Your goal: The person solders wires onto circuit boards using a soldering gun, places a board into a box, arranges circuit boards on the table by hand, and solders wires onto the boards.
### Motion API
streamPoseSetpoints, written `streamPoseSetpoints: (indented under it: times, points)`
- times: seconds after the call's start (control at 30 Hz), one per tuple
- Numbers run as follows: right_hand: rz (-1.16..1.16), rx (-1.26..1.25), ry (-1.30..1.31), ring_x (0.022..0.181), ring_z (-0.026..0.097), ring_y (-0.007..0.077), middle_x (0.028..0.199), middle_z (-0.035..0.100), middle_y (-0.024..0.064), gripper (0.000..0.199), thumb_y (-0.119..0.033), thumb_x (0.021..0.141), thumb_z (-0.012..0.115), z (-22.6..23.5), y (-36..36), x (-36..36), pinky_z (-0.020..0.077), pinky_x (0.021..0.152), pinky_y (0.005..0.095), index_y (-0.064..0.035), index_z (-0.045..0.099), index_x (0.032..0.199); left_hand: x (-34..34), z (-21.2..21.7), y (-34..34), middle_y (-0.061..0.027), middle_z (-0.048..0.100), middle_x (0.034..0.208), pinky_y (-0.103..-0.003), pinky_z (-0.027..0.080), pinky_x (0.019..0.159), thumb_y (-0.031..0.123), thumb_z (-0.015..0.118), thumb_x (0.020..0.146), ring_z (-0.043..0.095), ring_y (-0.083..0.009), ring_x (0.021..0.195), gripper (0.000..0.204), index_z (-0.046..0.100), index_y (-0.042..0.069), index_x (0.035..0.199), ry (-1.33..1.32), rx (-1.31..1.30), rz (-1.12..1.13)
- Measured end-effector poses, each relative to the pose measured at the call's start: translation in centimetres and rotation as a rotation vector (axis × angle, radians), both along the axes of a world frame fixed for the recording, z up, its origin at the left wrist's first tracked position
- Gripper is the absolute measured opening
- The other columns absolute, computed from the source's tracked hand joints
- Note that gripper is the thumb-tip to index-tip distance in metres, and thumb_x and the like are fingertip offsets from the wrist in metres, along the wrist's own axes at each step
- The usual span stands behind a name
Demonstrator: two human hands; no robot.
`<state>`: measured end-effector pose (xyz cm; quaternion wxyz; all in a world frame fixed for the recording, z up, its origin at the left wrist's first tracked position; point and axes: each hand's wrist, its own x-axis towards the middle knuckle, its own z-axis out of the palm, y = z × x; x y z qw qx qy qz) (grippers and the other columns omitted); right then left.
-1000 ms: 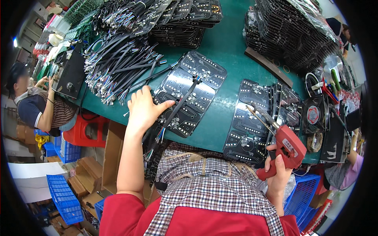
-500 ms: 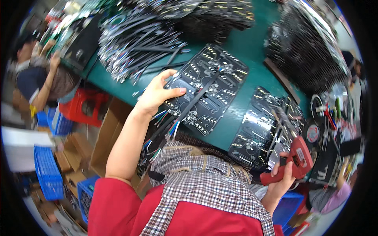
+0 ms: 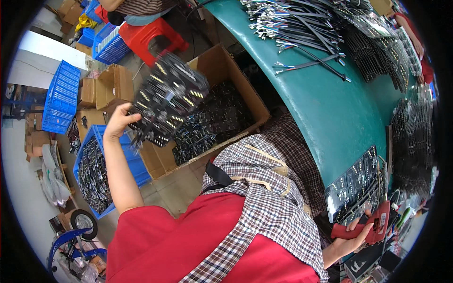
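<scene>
My left hand (image 3: pixel 121 121) is closed on the edge of a black circuit board (image 3: pixel 172 96) with rows of small yellowish LEDs. The board is blurred by motion and hangs above an open cardboard box (image 3: pixel 255 99). Inside that box lie several similar black boards (image 3: pixel 214 118) with cables. At the table's right side, my right hand (image 3: pixel 354 239) grips a red gun-shaped tool (image 3: pixel 380 220). Another black circuit board (image 3: pixel 356 181) lies on the green table (image 3: pixel 316 113) just beyond the tool, partly covered by it.
Cut cables (image 3: pixel 302 28) with coloured ends lie on the far table, beside stacked boards (image 3: pixel 377 52). More boards (image 3: pixel 413 137) stand at the right. A red stool (image 3: pixel 146 40), a seated person, a blue crate (image 3: pixel 141 160) of dark parts and a blue basket (image 3: pixel 61 96) are at the left.
My left hand has lifted the circuit board off the table and swung it left over the cardboard box. My view has turned left. The right hand still grips the red tool.
</scene>
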<state>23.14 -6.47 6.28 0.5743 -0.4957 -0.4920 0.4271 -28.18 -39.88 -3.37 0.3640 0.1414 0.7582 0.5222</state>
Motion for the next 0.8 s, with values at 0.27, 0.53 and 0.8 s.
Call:
streamPoseSetpoints:
  times: [0.27, 0.53, 0.8]
  points:
    - [-0.04, -0.006, -0.091, 0.052, 0.041, 0.0044, 0.11, 0.056, 0.01, 0.039, -0.021, 0.095, 0.049, 0.4, -1.5, -1.6, 0.0321, 0.043, 0.0173, -0.0007, 0.038, 0.126, -3.1, -15.7, 8.7, -0.0044, 0.067, 0.093, -0.028, 0.045, 0.08, 0.013, 0.075, 0.069, 0.059, -0.013, 0.085, 0.037, 0.065, -0.001, 0.101, -0.184, -0.229, -0.427]
    - [-0.057, -0.072, -0.099, 0.051, 0.04, 0.0026, 0.109, 0.055, 0.0101, 0.038, -0.022, 0.096, 0.046, 0.7, -3.0, -1.2, 0.0315, 0.041, 0.0156, 0.0019, 0.038, 0.124, -4.5, -31.8, 17.4, -0.0131, 0.063, 0.094, -0.031, 0.047, 0.078, 0.02, 0.069, 0.08, 0.058, -0.0186, 0.085, 0.053, 0.049, -0.001, 0.124, 0.451, -0.121, 0.23]
    - [-0.064, -0.02, 0.128, 0.049, 0.041, 0.0063, 0.1, 0.057, 0.0122, 0.037, -0.03, 0.096, 0.046, -0.8, -4.4, 1.6, 0.032, 0.041, 0.0189, 0.0019, 0.046, 0.115, 10.1, -19.7, 23.2, -0.0143, 0.063, 0.1, -0.03, 0.049, 0.079, 0.005, 0.06, 0.084, 0.062, -0.0213, 0.086, 0.024, 0.062, 0.0, 0.107, 0.475, 0.061, 0.069]
